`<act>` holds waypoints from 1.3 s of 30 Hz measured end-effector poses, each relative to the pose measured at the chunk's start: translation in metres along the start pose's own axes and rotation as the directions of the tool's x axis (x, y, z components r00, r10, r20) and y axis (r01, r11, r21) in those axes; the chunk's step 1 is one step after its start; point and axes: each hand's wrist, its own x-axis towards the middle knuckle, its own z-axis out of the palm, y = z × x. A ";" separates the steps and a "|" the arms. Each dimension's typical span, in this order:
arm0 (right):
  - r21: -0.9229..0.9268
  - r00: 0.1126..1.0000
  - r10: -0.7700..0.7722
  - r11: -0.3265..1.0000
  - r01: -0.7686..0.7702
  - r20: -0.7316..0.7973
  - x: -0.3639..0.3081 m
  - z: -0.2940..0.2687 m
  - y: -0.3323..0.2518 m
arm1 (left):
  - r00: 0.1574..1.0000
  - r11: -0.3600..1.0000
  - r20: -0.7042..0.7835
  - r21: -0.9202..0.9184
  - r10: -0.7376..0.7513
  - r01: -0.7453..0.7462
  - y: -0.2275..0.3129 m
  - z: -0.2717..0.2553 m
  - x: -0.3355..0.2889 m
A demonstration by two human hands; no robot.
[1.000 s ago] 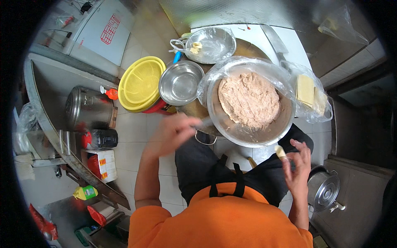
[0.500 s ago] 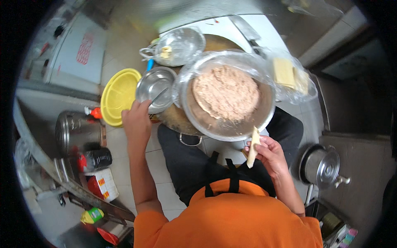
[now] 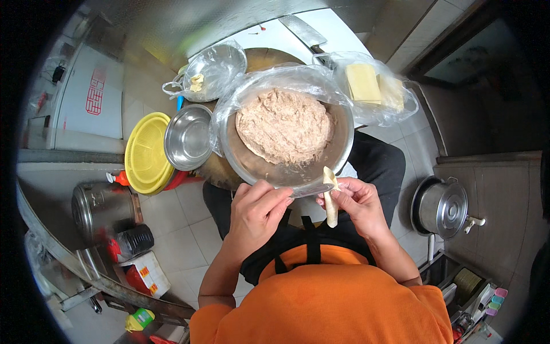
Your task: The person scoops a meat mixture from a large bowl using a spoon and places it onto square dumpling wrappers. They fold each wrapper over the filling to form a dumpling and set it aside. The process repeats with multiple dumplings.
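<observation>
A large steel mixing bowl (image 3: 342,125) holds a broad mound of pale pink minced filling (image 3: 285,126), with a yellow colander (image 3: 143,155) and a smaller steel bowl (image 3: 188,139) to its left and a stack of square wrappers (image 3: 362,83) in a clear bag to its far right. Just beyond the mixing bowl's near rim, the right hand (image 3: 355,202) has its grip closed, fingers pinching an upright, rolled pale wrapper (image 3: 332,211), while the left hand's (image 3: 259,213) grip is wrapped around a narrow metal spatula (image 3: 311,190), its tip at the roll's far part.
</observation>
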 end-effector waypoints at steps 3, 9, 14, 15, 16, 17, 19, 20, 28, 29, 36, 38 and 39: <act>0.160 0.999 0.040 0.986 -0.038 -0.007 0.001 -0.003 -0.006 | 0.992 0.988 -0.032 -0.102 -0.120 0.116 0.002 0.005 -0.005; 0.412 0.996 0.076 0.910 -0.050 -0.047 0.008 0.000 -0.014 | 0.935 0.700 0.129 -0.631 -0.330 0.334 0.015 0.035 -0.028; 0.530 0.992 -0.029 0.843 0.090 -0.123 0.010 0.019 -0.011 | 0.916 0.463 0.131 -0.830 -0.380 0.311 0.030 0.072 -0.017; 0.548 0.988 -0.031 0.829 0.110 -0.152 0.008 0.021 -0.011 | 0.916 0.459 0.093 -0.843 -0.390 0.281 0.033 0.079 -0.011; 0.573 0.984 -0.056 0.807 0.143 -0.168 0.006 0.023 -0.012 | 0.918 0.446 0.051 -0.862 -0.394 0.240 0.036 0.085 -0.004; 0.587 0.986 -0.052 0.798 0.137 -0.160 0.005 0.023 -0.012 | 0.917 0.433 0.011 -0.879 -0.399 0.199 0.038 0.086 0.000; 0.559 0.965 -0.069 0.804 0.203 -0.251 0.004 0.025 -0.010 | 0.866 0.136 0.163 -0.957 -0.473 0.255 0.042 0.085 0.006; 0.556 0.954 -0.104 0.793 0.251 -0.282 0.003 0.026 -0.008 | 0.842 -0.027 0.236 -0.967 -0.485 0.255 0.043 0.083 0.008; 0.435 0.910 -0.183 0.831 0.346 -0.373 0.030 0.030 0.004 | 0.780 -0.163 0.296 -0.955 -0.552 0.248 0.040 0.080 0.041; 0.416 0.892 -0.223 0.822 0.390 -0.394 0.035 0.032 0.003 | 0.780 -0.133 0.244 -0.970 -0.577 0.205 0.039 0.081 0.048; -0.001 0.825 -0.420 0.891 0.453 -0.378 0.058 0.026 -0.022 | 0.783 0.937 -0.619 -0.310 -0.068 -0.163 0.036 0.075 0.074; -0.188 0.851 -0.454 0.889 0.417 -0.265 0.061 0.015 -0.031 | 0.828 0.974 -0.545 -0.084 0.133 -0.212 0.034 0.072 0.074; -0.306 0.831 -0.512 0.844 0.441 -0.215 0.063 0.012 -0.034 | 0.837 0.973 -0.509 -0.001 0.199 -0.232 0.033 0.071 0.073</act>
